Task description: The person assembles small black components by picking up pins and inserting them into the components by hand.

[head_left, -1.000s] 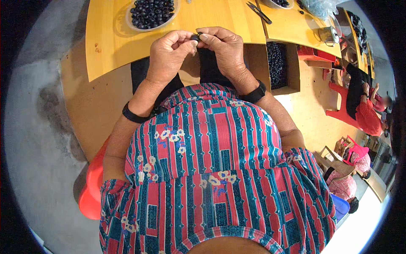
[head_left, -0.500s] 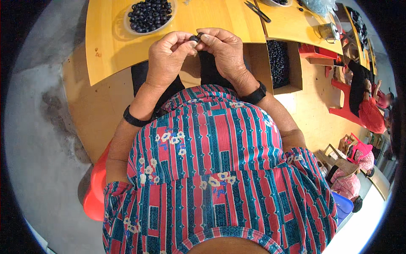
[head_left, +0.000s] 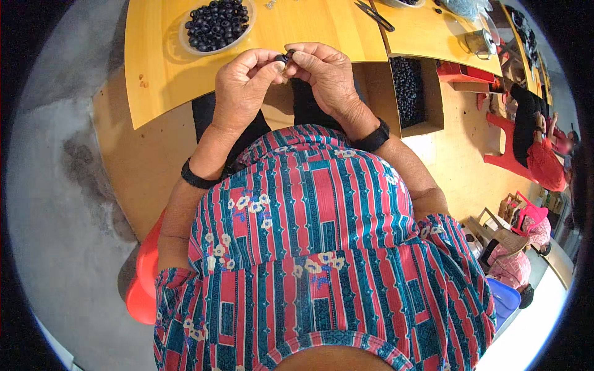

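My left hand (head_left: pixel 242 93) and my right hand (head_left: pixel 328 77) meet just in front of the yellow table's near edge. Between the left thumb and fingers is a small round black part (head_left: pixel 281 59). Pinched in the right fingertips, touching or very near it, is a second small black piece (head_left: pixel 290 54); the fingers hide most of it. Beyond my left hand, a pale plastic bowl (head_left: pixel 184 38) on the table holds many rounded black parts (head_left: pixel 216 25) with holes in them.
Black thread snips (head_left: pixel 375 16) lie on the yellow table (head_left: pixel 309 28) at the right. An open cardboard box (head_left: pixel 427 128) of small black parts stands below the tabletop. Farther right are a metal cup (head_left: pixel 480 43), a red stool (head_left: pixel 502 142) and other people seated.
The black pieces have shifted slightly in my fingertips, and both hands remain closed together in nearly the same spot. The table and bowl sit slightly differently in view.
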### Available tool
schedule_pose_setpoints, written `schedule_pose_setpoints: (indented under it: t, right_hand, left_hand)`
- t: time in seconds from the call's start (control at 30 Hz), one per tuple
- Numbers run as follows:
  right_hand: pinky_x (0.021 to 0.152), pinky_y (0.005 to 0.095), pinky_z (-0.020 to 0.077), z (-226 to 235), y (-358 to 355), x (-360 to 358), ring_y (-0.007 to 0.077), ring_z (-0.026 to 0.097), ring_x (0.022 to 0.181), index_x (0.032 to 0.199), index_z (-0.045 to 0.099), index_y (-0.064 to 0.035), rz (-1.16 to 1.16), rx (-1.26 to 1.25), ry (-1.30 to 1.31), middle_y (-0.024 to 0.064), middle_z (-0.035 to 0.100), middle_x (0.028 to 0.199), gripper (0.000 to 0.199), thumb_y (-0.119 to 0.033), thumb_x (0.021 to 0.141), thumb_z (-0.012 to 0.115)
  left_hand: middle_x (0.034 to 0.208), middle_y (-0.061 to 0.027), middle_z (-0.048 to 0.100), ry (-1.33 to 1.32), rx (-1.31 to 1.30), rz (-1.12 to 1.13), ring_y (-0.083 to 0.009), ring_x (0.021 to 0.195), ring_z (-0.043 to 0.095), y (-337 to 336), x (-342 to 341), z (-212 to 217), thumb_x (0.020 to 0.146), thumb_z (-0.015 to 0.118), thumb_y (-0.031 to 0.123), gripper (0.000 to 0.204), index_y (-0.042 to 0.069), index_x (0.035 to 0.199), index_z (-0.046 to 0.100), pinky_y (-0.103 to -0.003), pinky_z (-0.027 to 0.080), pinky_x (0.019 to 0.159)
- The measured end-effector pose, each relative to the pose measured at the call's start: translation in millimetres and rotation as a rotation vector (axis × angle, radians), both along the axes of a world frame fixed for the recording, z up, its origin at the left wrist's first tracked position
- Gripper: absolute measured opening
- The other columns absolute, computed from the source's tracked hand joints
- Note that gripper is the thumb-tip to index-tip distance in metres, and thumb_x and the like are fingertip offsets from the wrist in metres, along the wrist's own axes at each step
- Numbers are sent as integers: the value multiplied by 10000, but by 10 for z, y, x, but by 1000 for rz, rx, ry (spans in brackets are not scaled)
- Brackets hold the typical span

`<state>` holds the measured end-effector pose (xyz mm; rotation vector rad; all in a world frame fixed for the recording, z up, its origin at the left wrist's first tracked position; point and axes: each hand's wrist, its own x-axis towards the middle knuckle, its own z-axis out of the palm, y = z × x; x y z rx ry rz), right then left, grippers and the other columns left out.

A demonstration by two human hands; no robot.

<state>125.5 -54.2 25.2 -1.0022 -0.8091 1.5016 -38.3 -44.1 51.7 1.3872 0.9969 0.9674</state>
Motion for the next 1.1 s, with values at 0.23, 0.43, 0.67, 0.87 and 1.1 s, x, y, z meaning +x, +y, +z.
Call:
schedule_pose_setpoints:
  t: [0.23,0.43,0.67,0.87,1.1]
  right_hand:
    - [619,199,473,0,-6,-16,88,611,684,973,666,0,-26,39,11,37,662,769,148,-77,861,607]
    - [684,232,515,16,-5,7,113,620,710,995,652,23,-2,103,-2,61,659,809,157,-36,864,589]
    - [663,222,517,38,-3,4,107,623,705,968,661,26,-3,203,-178,61,665,796,141,-37,868,583]
    - [694,225,512,52,-14,-16,98,607,711,1010,656,0,11,204,-192,39,647,800,164,-29,874,569]
    - [673,220,507,22,-32,-60,94,603,693,992,659,5,-19,205,-181,41,645,811,151,-23,872,571]
  left_hand:
    - [835,-31,621,-100,-85,-2,-82,716,588,15,-16,-86,887,598,96,190,-33,1027,599,-214,495,678]
    - [819,-29,621,-99,-95,-2,-83,710,595,14,-24,-86,898,588,119,193,-21,1029,601,-208,492,676]
    - [805,-34,620,-105,-122,30,-70,692,577,11,-12,-52,876,602,82,163,-43,980,603,-207,497,658]
    - [790,-25,617,-65,-90,37,-63,680,569,20,-24,-83,872,610,90,155,-37,961,611,-202,488,643]
    - [783,-16,604,-147,-144,8,-63,670,548,11,-37,-127,882,600,100,155,-24,974,612,-209,483,643]
